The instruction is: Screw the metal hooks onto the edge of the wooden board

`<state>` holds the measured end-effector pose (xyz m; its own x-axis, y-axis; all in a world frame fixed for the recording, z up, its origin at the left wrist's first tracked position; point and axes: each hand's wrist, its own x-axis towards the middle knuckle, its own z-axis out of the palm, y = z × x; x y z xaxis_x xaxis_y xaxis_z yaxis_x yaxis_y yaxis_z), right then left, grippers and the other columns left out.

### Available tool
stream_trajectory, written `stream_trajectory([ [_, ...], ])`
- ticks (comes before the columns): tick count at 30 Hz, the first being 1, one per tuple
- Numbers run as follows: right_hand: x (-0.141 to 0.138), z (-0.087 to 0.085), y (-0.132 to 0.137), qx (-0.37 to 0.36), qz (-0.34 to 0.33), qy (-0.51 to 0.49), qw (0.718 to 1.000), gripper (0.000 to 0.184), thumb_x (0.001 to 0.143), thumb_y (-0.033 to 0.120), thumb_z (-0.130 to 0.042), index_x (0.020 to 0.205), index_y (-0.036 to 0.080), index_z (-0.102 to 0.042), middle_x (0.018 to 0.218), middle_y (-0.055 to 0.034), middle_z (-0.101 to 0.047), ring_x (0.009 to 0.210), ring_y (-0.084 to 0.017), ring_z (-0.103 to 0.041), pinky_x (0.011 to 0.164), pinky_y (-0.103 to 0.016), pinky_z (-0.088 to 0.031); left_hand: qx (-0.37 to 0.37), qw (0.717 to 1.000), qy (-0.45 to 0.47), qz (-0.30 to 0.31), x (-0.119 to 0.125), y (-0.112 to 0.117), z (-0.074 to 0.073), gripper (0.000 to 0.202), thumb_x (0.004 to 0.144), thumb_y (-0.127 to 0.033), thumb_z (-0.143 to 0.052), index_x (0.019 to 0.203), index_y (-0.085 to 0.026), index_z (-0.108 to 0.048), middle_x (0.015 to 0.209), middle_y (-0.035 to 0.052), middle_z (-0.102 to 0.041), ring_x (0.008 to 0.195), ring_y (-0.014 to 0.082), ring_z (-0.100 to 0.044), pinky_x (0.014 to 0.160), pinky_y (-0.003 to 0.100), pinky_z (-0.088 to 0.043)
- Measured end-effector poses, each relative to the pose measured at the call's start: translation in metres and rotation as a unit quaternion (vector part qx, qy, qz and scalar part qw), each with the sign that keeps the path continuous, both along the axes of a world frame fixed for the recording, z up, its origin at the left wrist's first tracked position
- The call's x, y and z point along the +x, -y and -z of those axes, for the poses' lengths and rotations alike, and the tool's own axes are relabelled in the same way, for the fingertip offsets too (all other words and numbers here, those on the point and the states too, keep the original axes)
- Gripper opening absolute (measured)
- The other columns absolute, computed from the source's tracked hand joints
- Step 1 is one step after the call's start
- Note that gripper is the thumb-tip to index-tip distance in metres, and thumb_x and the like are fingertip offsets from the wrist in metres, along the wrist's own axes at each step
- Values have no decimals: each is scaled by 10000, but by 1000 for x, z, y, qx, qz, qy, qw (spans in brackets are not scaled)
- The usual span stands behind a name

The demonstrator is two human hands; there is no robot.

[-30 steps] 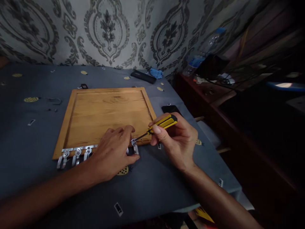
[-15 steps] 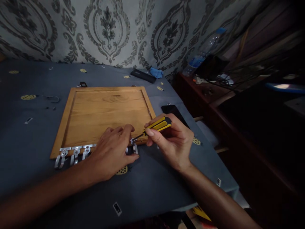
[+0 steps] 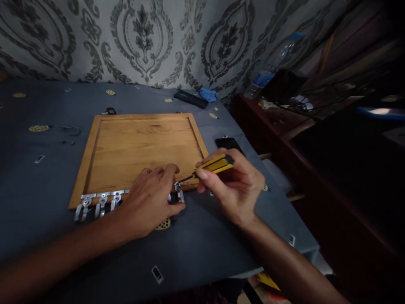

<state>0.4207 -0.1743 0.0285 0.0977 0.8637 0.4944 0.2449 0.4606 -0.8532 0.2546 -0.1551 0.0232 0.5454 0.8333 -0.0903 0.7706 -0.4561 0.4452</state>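
A yellow and black screwdriver (image 3: 215,164) is gripped in my right hand (image 3: 238,188), its tip down at a metal hook (image 3: 180,194) on the near edge of a framed wooden board (image 3: 142,143). My left hand (image 3: 152,196) lies over that edge, thumb and fingers closed around the same hook at its base. Further left along the edge sits a row of silver hooks (image 3: 101,204) on a metal strip; my left hand covers part of the row. The small screw under the screwdriver tip is too small to make out clearly.
On the grey-blue tablecloth (image 3: 95,261) lie a black phone (image 3: 229,145), a dark case (image 3: 190,99), a blue cloth (image 3: 208,95) and a thin cord (image 3: 71,129). A water bottle (image 3: 265,76) and cables stand on the dark red furniture (image 3: 253,116) at right.
My right hand has shifted slightly right, and the screwdriver handle has turned a little in its fingers. My left hand keeps its place on the hook. The view has moved slightly.
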Motion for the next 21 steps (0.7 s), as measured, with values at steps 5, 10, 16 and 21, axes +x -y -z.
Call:
stream_trajectory([
  [5,4,-3,3,28,19,-15,999,190,860,347,-716,768,236,-591,693,35,-592,414,-70,-543,360,-236,-440,12,1000,10,5,-1,0,3,477,763,-326,-731,1133,-187,-464,1059,101,-692,998,323,-639,884,481,-460],
  [10,5,0,2,12,-16,-18,1000,162,858,293,-721,766,231,-602,710,41,-591,443,-65,-559,388,-226,-459,9,1000,8,3,-1,0,3,460,754,-326,-749,1099,-188,-477,1053,101,-684,980,329,-634,865,472,-464],
  [16,3,2,2,0,-33,-37,999,134,835,241,-742,769,217,-627,729,43,-595,442,-52,-561,393,-205,-463,14,1000,23,10,-3,0,3,455,758,-303,-745,1102,-183,-471,1084,108,-681,1010,329,-633,872,469,-459],
  [21,2,-5,2,-34,-68,-21,997,146,797,253,-782,788,205,-644,722,48,-610,463,-48,-569,428,-184,-473,1,1000,21,11,-3,0,2,444,758,-296,-733,1104,-183,-477,1112,112,-675,1045,335,-630,885,479,-452],
])
